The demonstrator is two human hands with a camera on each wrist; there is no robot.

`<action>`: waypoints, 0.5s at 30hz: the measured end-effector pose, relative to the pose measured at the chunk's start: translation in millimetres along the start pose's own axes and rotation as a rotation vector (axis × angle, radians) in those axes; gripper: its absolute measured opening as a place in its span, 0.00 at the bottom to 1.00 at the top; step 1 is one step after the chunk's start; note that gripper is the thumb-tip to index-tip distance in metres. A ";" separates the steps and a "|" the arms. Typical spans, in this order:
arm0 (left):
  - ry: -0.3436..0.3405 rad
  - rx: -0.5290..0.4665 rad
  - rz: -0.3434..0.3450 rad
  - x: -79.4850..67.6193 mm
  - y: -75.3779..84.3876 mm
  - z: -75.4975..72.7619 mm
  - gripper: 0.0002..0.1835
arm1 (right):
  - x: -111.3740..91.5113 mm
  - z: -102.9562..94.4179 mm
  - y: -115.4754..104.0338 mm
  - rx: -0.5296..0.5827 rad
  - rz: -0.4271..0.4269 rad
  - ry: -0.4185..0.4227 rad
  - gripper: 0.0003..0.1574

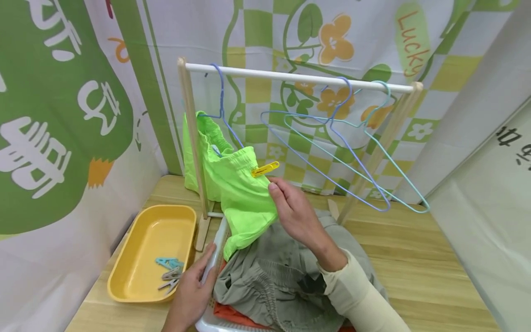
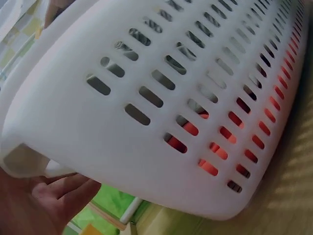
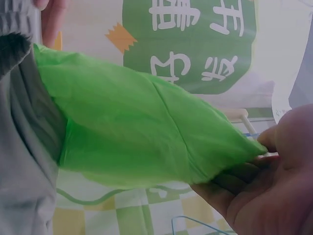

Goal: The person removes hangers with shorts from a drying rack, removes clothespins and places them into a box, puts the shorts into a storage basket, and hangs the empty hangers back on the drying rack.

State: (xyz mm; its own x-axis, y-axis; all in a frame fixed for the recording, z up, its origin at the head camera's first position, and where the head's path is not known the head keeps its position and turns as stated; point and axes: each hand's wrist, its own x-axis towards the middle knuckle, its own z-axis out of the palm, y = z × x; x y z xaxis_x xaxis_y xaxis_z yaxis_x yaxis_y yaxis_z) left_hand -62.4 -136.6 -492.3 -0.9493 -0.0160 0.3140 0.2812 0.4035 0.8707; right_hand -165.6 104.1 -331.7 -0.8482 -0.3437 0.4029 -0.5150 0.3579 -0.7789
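Bright green shorts (image 1: 244, 189) hang from a blue hanger (image 1: 221, 92) at the rack's left end. A yellow clothespin (image 1: 265, 169) is clipped at their waistband. My right hand (image 1: 296, 212) pinches the shorts' right edge just below the clothespin, thumb on top; in the right wrist view the green cloth (image 3: 132, 117) stretches away from its fingers. My left hand (image 1: 192, 290) grips the left rim of a white laundry basket (image 2: 63, 112), its fingers by the handle opening. Grey clothing (image 1: 274, 272) with a gathered waistband lies heaped in the basket, over something red (image 1: 236, 316).
A wooden rack with a white bar (image 1: 282, 77) stands at the back. A second blue hanger (image 1: 332, 122) and a teal hanger (image 1: 398, 166) hang at its right. The yellow tray (image 1: 141, 240) at left holds several clothespins (image 1: 170, 263). Printed curtains surround the table.
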 end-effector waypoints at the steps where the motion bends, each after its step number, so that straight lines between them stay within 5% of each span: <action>1: 0.021 0.053 0.030 -0.4 1.2 -0.3 0.28 | -1.4 -1.0 0.6 0.005 0.002 -0.014 0.26; 5: 0.105 0.223 0.136 -1.2 10.5 -2.6 0.27 | -7.1 -5.3 3.5 0.012 -0.002 -0.056 0.25; 9: 0.105 0.261 0.317 -0.2 28.0 -6.4 0.26 | -12.6 -10.4 6.2 0.018 -0.028 -0.075 0.24; 12: -0.010 0.218 0.485 1.9 43.9 -6.1 0.26 | -18.4 -15.7 6.6 0.018 -0.012 -0.091 0.25; 15: -0.232 0.137 0.563 5.2 57.1 -0.2 0.26 | -24.7 -21.8 8.0 0.010 0.025 -0.112 0.26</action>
State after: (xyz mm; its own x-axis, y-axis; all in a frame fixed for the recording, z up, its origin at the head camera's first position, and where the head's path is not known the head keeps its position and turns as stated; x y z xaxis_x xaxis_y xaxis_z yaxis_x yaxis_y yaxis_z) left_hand -51.2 -113.8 -440.9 -0.6709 0.4263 0.6067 0.7413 0.4062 0.5343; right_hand -151.4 134.4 -337.5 -0.8413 -0.4298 0.3278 -0.4923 0.3589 -0.7930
